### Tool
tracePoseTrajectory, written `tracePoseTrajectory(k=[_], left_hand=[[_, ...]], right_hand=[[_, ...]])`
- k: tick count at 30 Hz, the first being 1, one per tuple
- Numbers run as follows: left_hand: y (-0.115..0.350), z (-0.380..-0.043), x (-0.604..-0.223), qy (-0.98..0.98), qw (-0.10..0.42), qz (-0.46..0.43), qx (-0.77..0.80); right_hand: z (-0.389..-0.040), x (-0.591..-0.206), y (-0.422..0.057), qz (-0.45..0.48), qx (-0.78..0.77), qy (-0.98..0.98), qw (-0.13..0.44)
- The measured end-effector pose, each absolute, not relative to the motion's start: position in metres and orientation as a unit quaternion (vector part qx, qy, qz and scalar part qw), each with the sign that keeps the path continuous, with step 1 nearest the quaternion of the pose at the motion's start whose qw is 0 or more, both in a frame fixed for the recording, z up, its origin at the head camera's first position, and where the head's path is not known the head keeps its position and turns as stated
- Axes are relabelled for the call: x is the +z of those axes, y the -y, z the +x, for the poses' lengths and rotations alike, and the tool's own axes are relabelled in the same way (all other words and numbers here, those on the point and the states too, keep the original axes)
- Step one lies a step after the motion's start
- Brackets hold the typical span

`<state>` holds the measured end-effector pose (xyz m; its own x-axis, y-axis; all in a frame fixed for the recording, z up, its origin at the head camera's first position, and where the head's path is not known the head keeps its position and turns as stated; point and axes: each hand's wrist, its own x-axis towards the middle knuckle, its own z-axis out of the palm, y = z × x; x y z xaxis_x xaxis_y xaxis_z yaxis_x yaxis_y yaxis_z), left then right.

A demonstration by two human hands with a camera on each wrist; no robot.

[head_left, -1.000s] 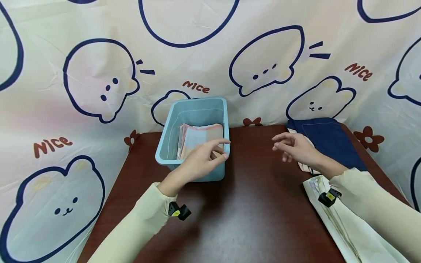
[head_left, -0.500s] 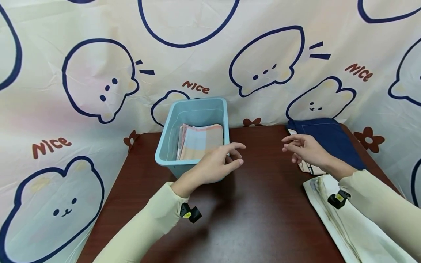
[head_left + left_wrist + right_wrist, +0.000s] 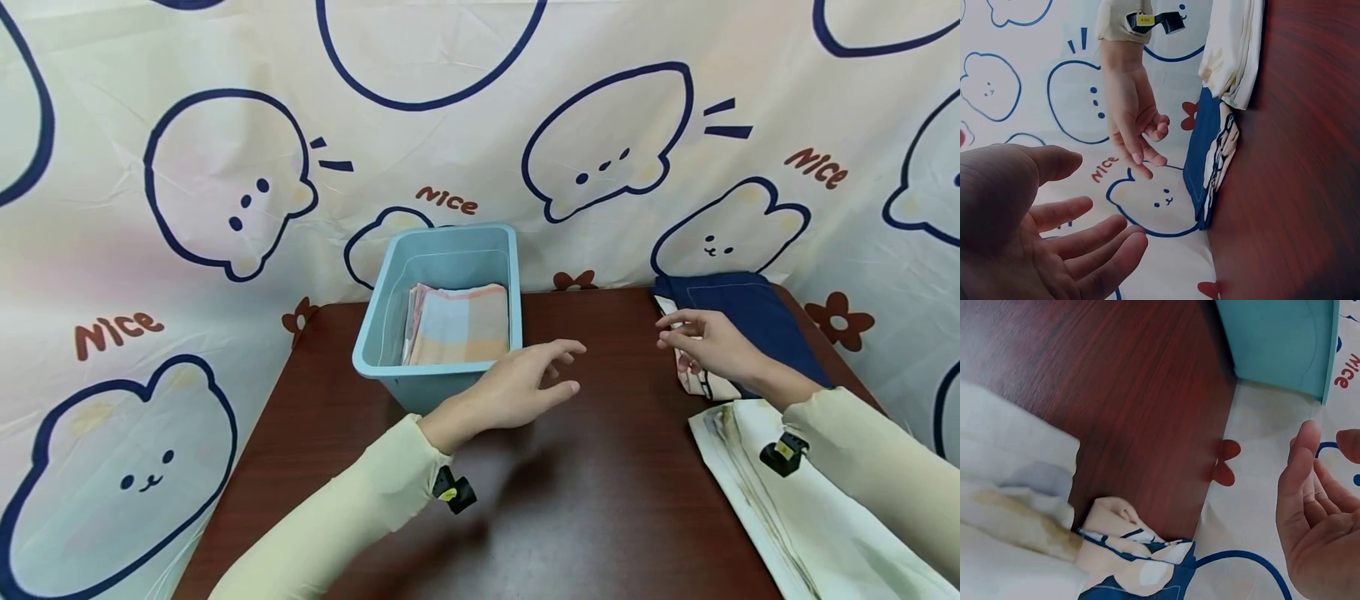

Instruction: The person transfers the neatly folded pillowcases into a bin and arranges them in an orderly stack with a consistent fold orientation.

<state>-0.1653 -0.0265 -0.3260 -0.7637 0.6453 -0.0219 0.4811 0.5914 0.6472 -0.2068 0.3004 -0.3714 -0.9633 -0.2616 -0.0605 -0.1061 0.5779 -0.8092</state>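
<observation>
My left hand [image 3: 521,383] hovers beside the front right corner of a blue plastic bin [image 3: 420,385], its fingers loosely spread and holding nothing. Inside the bin lies a folded checked cloth [image 3: 459,325] in pink, pale blue and tan. My right hand [image 3: 716,343] hangs over a folded navy cloth [image 3: 757,317], fingers relaxed and nothing in them. A cream patterned layer [image 3: 1225,147] shows along the navy cloth's edge in the left wrist view. Under my right sleeve a folded white cloth [image 3: 817,500] lies on the table, partly covered by the forearm.
The dark red-brown table [image 3: 600,500] stretches between the bin and the folded cloths. A pale curtain [image 3: 600,42] with cartoon outlines hangs right behind the table and at both sides.
My left hand has moved right and slightly toward me, away from over the bin's front rim. My right hand has drifted right over the navy cloth. The bin and the cloths stay put.
</observation>
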Motion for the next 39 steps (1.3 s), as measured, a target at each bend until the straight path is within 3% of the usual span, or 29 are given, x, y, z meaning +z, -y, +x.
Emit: tracePoseTrajectory(k=[18,39], left_hand=[[0.007,-0.168,-0.361,-0.878,0.136,0.337,0.31],[0.008,-0.178,-0.394,-0.884,0.14,0.308,0.323]], right_hand=[[-0.21,-0.388,-0.315,-0.102,-0.386,-0.915,0.066],[-0.227,-0.418,-0.338,-0.044,-0.32,-0.938,0.124]])
